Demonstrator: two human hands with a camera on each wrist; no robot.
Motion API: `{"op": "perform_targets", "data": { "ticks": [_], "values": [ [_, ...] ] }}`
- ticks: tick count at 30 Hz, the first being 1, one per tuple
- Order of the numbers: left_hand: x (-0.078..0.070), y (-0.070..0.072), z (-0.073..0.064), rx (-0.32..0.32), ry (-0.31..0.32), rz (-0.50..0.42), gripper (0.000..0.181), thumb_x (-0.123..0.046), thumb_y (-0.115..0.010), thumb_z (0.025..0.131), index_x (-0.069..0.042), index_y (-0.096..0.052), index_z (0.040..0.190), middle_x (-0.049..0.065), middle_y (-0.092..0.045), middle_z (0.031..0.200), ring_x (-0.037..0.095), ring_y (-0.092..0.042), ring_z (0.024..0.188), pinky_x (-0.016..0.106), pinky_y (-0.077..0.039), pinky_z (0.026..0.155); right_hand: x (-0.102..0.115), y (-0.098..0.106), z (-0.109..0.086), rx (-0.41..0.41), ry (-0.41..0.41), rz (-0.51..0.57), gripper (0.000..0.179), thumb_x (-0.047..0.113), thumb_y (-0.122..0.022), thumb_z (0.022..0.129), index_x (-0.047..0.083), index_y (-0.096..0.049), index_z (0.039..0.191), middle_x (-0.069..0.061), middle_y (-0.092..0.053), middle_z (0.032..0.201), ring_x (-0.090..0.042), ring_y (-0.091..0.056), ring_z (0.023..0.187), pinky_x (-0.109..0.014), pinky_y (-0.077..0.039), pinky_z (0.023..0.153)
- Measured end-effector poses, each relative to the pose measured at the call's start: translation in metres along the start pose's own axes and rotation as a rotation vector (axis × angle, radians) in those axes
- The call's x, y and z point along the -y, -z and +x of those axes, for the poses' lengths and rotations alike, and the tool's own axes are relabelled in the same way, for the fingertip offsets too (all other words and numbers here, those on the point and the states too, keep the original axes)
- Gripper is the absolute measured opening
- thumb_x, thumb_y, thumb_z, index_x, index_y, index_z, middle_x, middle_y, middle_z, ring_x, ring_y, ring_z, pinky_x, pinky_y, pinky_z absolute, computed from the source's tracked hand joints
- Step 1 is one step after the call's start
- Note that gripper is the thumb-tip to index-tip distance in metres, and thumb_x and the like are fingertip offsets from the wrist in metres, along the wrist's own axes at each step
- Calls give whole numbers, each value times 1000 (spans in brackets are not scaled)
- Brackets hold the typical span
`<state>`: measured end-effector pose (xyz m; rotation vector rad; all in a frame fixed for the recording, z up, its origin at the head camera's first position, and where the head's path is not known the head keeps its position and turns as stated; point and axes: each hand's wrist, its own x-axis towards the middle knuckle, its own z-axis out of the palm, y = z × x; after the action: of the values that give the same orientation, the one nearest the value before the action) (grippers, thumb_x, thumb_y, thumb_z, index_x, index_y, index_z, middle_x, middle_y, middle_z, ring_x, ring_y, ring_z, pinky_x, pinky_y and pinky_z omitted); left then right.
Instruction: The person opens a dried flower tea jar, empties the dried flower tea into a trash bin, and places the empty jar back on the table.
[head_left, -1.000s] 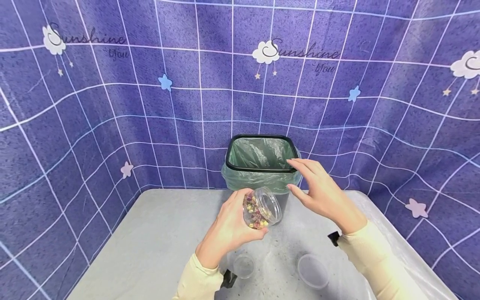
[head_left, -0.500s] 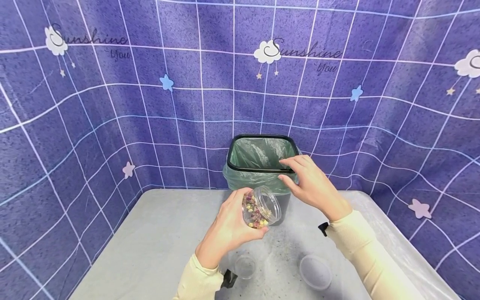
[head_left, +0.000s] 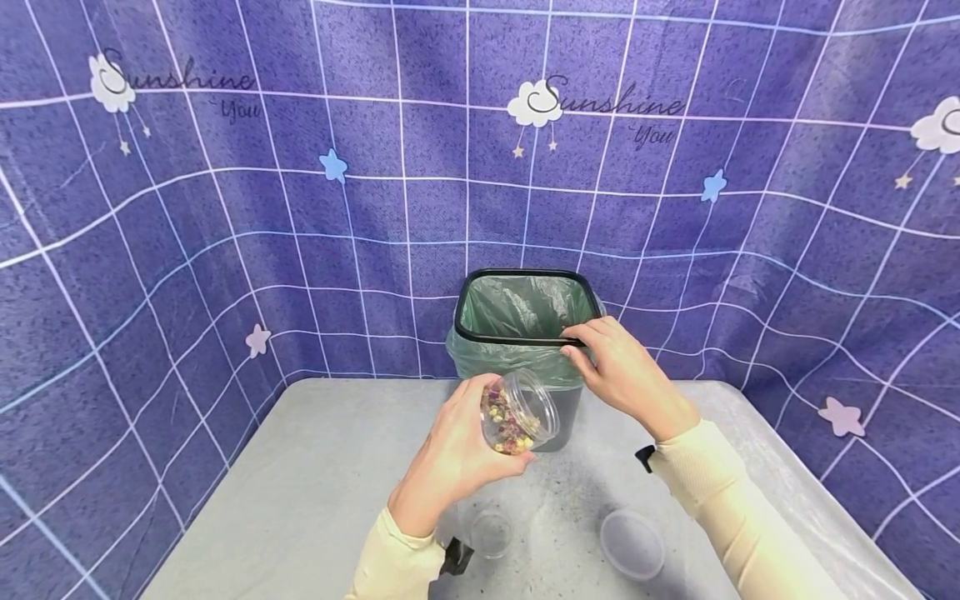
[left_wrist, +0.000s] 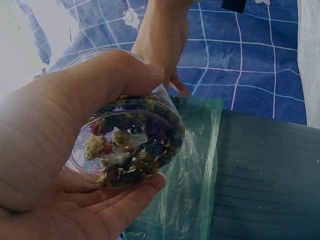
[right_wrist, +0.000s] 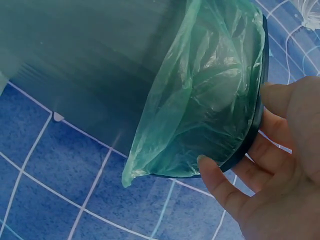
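Note:
My left hand (head_left: 453,454) grips a clear plastic jar (head_left: 506,412) partly filled with dried flowers (left_wrist: 120,142) in yellow and dark red. The jar is lidless in the head view and tilted, its mouth facing right, in front of the trash bin (head_left: 558,421). Over the bin's black rim (head_left: 517,341) is folded a green plastic liner (head_left: 487,358). At the front right of that rim is my right hand (head_left: 630,379), pinching it with fingertips on the inner side and thumb outside. In the right wrist view the fingers (right_wrist: 270,150) pass behind the rim.
A round translucent lid (head_left: 632,544) lies on the grey tabletop (head_left: 337,467) at the front right. Left of it is a smaller clear round piece (head_left: 491,533), near my left wrist. Dark crumbs dot the table between. A purple grid-patterned curtain (head_left: 375,208) hangs behind the bin.
My right hand has moved left and taken hold of the bin's rim, its fingers closing in. The left hand keeps the jar tilted, shifted very slightly left.

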<state>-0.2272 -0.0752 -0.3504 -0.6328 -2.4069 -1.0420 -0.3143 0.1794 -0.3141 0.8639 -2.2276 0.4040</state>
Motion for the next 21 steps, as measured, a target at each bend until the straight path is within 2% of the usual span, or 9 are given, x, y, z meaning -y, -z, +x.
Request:
{"op": "perform_targets", "data": {
  "ticks": [8, 21],
  "values": [
    [1, 5, 1, -28, -12, 0, 92, -32, -97, 57, -10, -55, 136, 4, -63, 124, 23, -62, 114, 43, -53, 97, -2, -2, 3, -6, 10, 1, 11, 15, -67, 99, 7, -72, 106, -4, -70, 93, -27, -62, 93, -43, -50, 85],
    [-1, 18, -2, -69, 36, -48, 90, -29, -98, 56, -14, -56, 135, 2, -64, 123, 21, -63, 110, 44, -53, 95, -6, -9, 2, -54, 50, 24, 6, 10, -70, 96, 6, -72, 100, -5, -70, 88, -28, -59, 86, -43, -48, 81]
  ]
}}
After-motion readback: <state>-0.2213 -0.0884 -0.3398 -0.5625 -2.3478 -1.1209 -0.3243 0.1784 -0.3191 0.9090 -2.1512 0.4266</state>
